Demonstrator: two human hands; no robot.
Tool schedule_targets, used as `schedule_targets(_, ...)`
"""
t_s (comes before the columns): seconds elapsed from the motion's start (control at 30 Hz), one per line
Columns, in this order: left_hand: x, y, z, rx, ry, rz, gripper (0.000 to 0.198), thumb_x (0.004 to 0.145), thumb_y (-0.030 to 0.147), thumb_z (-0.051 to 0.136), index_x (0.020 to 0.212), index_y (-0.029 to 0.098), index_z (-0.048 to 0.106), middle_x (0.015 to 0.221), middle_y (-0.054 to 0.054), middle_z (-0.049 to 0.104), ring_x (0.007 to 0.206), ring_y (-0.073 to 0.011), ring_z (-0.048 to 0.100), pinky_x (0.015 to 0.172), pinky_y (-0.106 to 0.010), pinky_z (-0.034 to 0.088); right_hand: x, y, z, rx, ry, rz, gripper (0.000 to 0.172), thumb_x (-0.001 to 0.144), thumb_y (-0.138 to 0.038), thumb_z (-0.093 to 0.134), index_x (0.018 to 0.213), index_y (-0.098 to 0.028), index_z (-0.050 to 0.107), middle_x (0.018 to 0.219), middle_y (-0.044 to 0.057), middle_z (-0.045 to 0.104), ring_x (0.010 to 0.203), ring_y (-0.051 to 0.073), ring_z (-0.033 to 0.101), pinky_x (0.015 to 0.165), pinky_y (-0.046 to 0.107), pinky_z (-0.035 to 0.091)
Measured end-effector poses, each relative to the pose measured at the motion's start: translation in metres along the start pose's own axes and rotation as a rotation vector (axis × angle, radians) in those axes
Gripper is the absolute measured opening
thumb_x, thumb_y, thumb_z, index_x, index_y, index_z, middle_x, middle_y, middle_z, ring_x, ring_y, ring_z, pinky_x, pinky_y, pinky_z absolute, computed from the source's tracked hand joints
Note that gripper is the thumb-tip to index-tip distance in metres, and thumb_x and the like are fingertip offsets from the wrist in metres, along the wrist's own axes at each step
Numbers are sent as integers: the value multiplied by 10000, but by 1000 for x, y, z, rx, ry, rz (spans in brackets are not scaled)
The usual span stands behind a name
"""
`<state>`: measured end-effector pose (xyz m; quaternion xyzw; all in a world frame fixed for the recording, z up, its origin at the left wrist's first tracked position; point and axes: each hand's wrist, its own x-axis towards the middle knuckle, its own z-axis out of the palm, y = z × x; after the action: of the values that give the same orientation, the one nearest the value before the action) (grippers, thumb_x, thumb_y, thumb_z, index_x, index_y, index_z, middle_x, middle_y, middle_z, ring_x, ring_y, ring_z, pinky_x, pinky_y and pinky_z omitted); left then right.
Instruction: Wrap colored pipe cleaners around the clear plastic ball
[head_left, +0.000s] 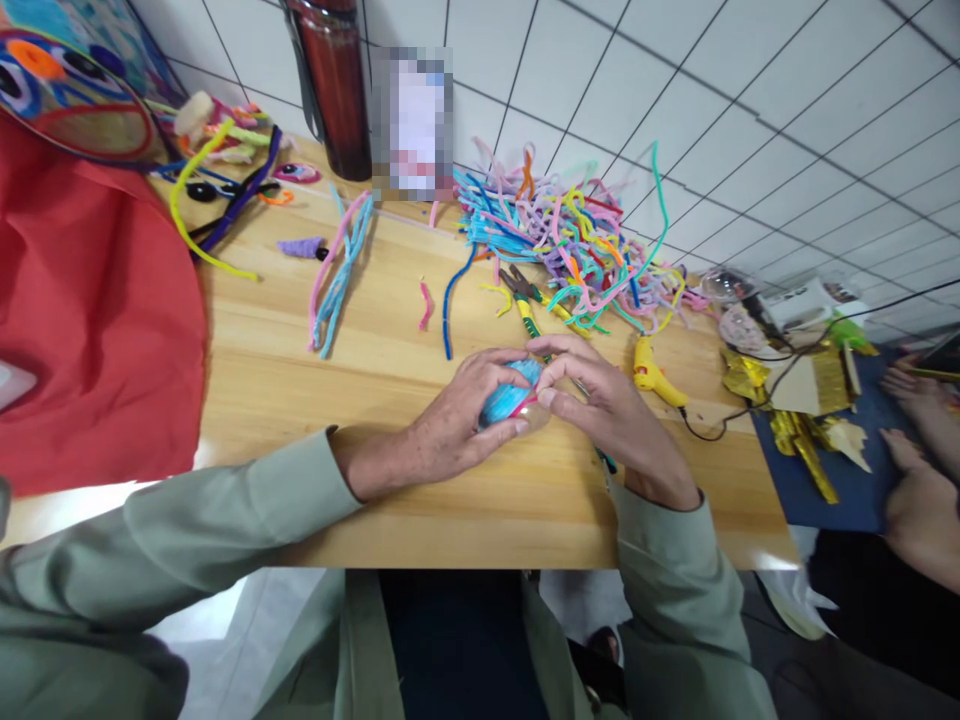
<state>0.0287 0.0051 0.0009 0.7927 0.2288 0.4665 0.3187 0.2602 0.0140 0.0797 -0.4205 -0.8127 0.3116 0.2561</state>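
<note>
My left hand [450, 412] is wrapped round a small rounded piece [510, 398] covered in blue pipe cleaner, just above the wooden table. The piece's lower right part looks bare and see-through. Along the edge of the blue runs a pink pipe cleaner [526, 403]. My right hand [600, 395] is closed, its thumb and fingertips pinching the pink strand against the piece. Beyond my hands lie pliers [523, 298] with green and yellow handles. Another tool is mostly hidden under my right hand.
A heap of coloured pipe cleaners [559, 230] lies by the tiled wall, near a dark red bottle [330, 90]. To the right are a yellow glue gun [654, 372] with its cord and gold foil [806, 450]. Red cloth [105, 330] covers the left; another person's arm [926, 500] is at right.
</note>
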Motion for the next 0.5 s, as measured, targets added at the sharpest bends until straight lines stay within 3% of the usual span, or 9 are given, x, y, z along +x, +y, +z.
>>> schedule_targets(0.5, 1, 2, -2, -10, -21, 1, 321, 1052, 298, 677, 1340, 268, 538, 1465, -167, 648, 1513, -329, 549, 1225, -569, 480, 0, 2, 1, -38, -6, -43, 75, 998, -232, 679, 951, -279, 713, 1418, 74, 670, 1342, 284, 657, 1163, 536, 524)
